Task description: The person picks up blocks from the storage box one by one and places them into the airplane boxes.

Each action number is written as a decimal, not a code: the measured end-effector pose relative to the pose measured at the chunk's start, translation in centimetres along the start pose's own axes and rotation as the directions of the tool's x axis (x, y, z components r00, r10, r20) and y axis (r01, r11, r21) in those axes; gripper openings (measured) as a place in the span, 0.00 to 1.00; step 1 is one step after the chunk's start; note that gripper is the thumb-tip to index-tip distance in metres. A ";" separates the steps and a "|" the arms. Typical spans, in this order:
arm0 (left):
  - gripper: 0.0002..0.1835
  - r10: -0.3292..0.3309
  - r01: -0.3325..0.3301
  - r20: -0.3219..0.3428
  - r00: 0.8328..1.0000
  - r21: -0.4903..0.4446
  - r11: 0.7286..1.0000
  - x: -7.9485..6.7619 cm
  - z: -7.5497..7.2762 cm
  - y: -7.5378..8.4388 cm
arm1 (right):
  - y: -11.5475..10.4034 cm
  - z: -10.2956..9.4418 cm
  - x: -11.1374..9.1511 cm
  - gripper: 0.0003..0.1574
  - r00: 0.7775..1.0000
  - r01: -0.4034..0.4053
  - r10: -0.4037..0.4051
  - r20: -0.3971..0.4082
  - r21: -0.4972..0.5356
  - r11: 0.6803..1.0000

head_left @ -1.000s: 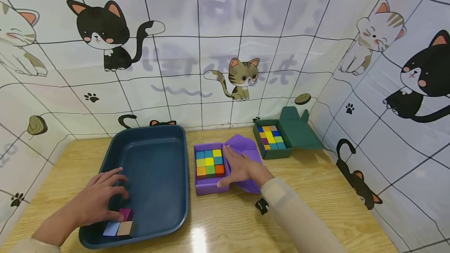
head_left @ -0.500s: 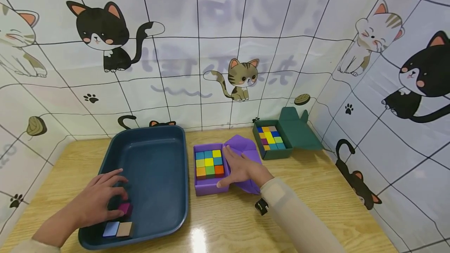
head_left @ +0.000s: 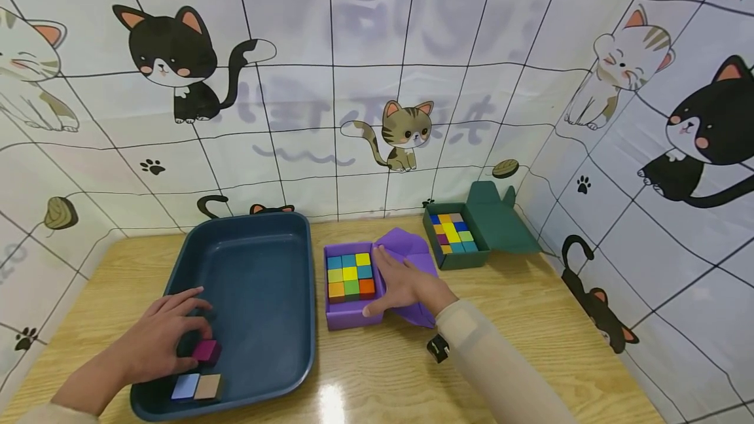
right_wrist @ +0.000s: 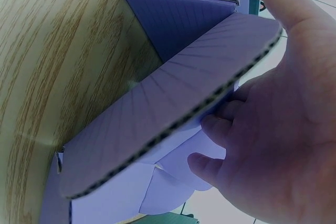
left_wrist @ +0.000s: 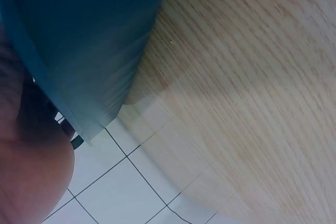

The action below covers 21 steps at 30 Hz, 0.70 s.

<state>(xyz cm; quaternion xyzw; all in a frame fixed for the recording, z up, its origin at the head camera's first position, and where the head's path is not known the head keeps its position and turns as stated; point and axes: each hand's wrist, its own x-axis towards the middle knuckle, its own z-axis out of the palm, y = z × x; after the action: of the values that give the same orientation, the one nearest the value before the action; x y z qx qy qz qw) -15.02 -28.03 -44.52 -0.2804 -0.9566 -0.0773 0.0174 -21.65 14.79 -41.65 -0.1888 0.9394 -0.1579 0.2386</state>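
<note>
In the head view, my left hand (head_left: pixel 156 342) is low inside the dark blue tray (head_left: pixel 303 319), pinching a magenta cube (head_left: pixel 206 351) between thumb and index finger. A light blue block (head_left: pixel 186 387) and a beige block (head_left: pixel 209 387) lie side by side just in front of that cube. My right hand (head_left: pixel 406 286) rests with spread fingers along the right wall of an opened purple box (head_left: pixel 353 318) full of coloured cubes (head_left: pixel 351 276). The right wrist view shows its thumb at a box corner and the other fingers behind a purple flap (right_wrist: pixel 173 98).
An opened green box (head_left: pixel 459 259) with more coloured cubes stands at the back right, its lid (head_left: pixel 506 224) folded outward. A small black object (head_left: pixel 438 347) shows beside the right sleeve. A cat-print sheet (head_left: pixel 300 97) encloses the wooden table (head_left: pixel 377 371).
The magenta cube has moved slightly away from the light blue and beige blocks, together with my left hand. My right hand stays at the purple box.
</note>
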 end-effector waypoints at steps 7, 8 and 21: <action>0.16 -0.017 0.017 -0.027 0.999 -0.011 1.000 0.4 0.0 -0.3 | 0.0 0.0 -0.1 0.78 1.000 0.000 0.000 0.003 -0.001 1.000; 0.16 -0.013 0.012 -0.040 0.999 -0.009 1.000 0.5 -0.1 -0.4 | 0.0 0.1 -0.1 0.78 1.000 0.000 0.000 0.004 -0.003 1.000; 0.13 0.028 -0.024 -0.126 0.992 0.028 0.999 3.4 -2.9 0.6 | 0.1 0.1 0.2 0.79 1.000 -0.009 0.009 0.011 -0.002 1.000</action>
<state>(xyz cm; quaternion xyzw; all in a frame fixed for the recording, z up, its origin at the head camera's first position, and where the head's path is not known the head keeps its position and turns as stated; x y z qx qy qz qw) -17.59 -26.22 -41.27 -0.2871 -0.9508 -0.0819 0.0829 -21.74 14.77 -41.85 -0.1857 0.9392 -0.1547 0.2440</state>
